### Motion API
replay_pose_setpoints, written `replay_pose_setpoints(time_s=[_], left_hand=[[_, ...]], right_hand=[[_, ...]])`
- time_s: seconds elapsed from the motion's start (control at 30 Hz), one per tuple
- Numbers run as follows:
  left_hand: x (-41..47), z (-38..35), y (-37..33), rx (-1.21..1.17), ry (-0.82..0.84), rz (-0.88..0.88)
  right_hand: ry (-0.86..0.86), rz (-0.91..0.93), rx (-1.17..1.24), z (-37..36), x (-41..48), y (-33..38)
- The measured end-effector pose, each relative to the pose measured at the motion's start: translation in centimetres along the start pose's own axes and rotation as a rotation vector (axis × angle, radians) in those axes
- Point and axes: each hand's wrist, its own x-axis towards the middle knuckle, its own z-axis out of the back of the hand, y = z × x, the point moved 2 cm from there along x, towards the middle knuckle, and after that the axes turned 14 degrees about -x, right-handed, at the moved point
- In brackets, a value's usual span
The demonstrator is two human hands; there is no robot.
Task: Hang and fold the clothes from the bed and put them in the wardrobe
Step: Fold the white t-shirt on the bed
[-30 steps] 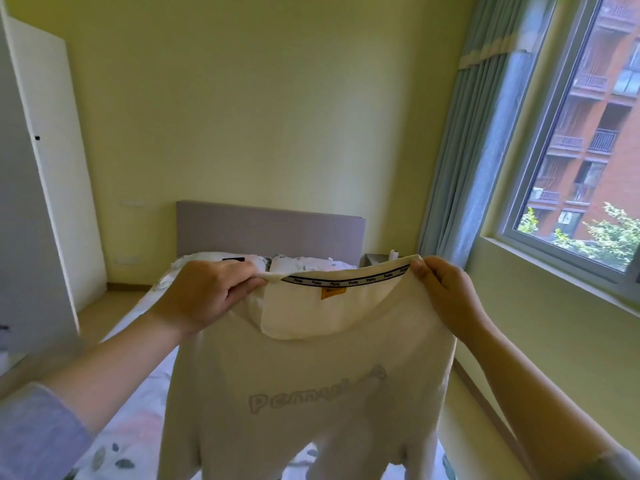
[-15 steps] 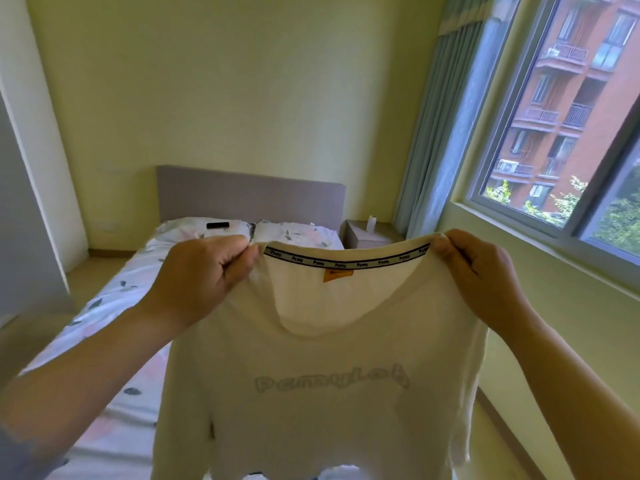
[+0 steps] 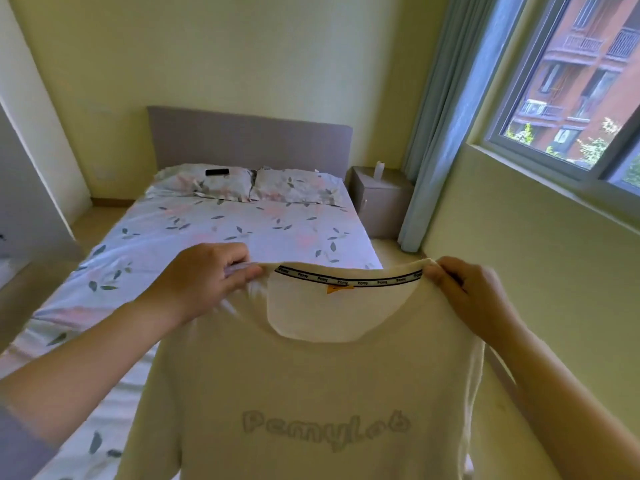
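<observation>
I have the shirt (image 3: 311,375) up in the air in front of me, stretched between both hands at the neckline. My left hand (image 3: 204,282) is clamped on the shoulder seam just left of the collar, fingers curled over the cloth and thumb beneath. My right hand (image 3: 474,292) pinches the other shoulder in the same way, fingers folded round the edge. The collar sags open between them, showing a dark tape with small white lettering and an orange tag (image 3: 339,289) under it. The shirt is cream, with pale rounded letters (image 3: 325,427) across the chest, and it hangs straight down from my grip. Its hem runs out of view at the bottom.

Behind the shirt lies the bed (image 3: 207,230), covered by a sheet printed with leaves and pink flowers. Two matching pillows sit against the grey headboard (image 3: 249,136). A small black thing (image 3: 217,172) rests on the left pillow; I cannot tell what it is. A grey nightstand (image 3: 381,199) stands just beside the bed on the right, with a white item (image 3: 379,168) on top. A blue curtain (image 3: 440,133) hangs next to it, beside the window (image 3: 571,81). A pale door panel (image 3: 27,202) shows at the left edge.
</observation>
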Motion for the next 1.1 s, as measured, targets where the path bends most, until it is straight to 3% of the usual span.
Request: replay_pose_setpoints(time_s=[0.33,0.47,0.6,0.77,0.87,1.0,1.1], left_hand=[[3.5,-14.1,13.2,0.074,0.231,0.378],[9.6,-20.4,20.5,0.115,0.189,0.436],[15.9,-26.6,27.7,0.174,0.119,0.454],[16.2,-35.9,37.3,0.209,0.170,0.601],[15.4,-40.3,42.2,0.235,0.175,0.593],[13.9,-45.7,48.0,0.111,0.150,0.587],[10.3,-49.4,51.3,-0.096,0.140,0.677]], right_hand=[[0.283,-0.130,0.056,-17.1,3.7,-9.4],[0.332,-0.197,0.052,-25.5,10.2,-14.3],[0.272,-0.305,0.006,-34.1,16.7,-18.4],[0.319,-0.423,-0.119,-45.7,18.5,-22.8],[0.356,-0.496,-0.120,-52.1,17.9,-24.5],[0.341,-0.559,-0.117,-59.3,16.5,-26.1],[0.378,-0.460,-0.235,-63.5,14.0,-26.2]])
